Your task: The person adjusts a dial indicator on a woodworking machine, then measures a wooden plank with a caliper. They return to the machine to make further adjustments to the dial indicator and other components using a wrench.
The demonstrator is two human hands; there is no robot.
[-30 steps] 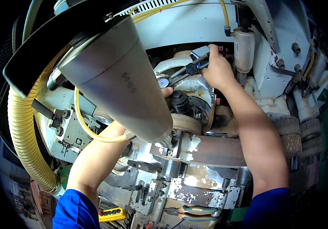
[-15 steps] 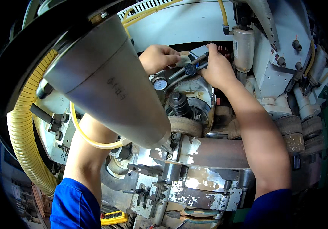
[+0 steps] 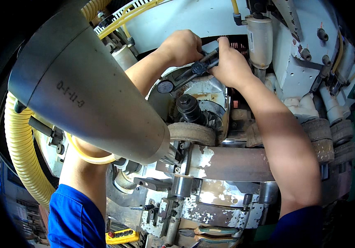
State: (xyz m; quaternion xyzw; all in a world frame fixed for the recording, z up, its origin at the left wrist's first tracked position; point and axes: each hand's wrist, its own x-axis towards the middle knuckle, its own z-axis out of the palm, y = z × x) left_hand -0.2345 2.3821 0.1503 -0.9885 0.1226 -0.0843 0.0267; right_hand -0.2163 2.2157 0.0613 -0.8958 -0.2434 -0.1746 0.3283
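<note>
A dial gauge with a round white face (image 3: 165, 86), two parallel rods and a black star knob (image 3: 198, 67) is held over the far part of a machine. My right hand (image 3: 233, 64) is wrapped round the upper right end of its frame. Against the frame's far end, my left hand (image 3: 183, 46) is closed with curled fingers; their tips are hidden. Below the gauge stands a black bolt-headed spindle (image 3: 190, 108) beside a worn round wheel (image 3: 192, 134). A large grey metal cone (image 3: 99, 95) covers part of my left forearm.
A yellow ribbed hose (image 3: 18, 153) runs down the left. Worn rollers (image 3: 318, 134) and a clear-bowled cylinder (image 3: 259, 43) stand at the right. Pliers (image 3: 210, 234) lie at the near edge, right of a yellow button pendant (image 3: 122, 236). A thin yellow tube loops round my left forearm.
My left hand has moved away from me and to the right, up against the gauge's frame. The gauge and right hand have shifted slightly up and left; the whole view has also shifted.
</note>
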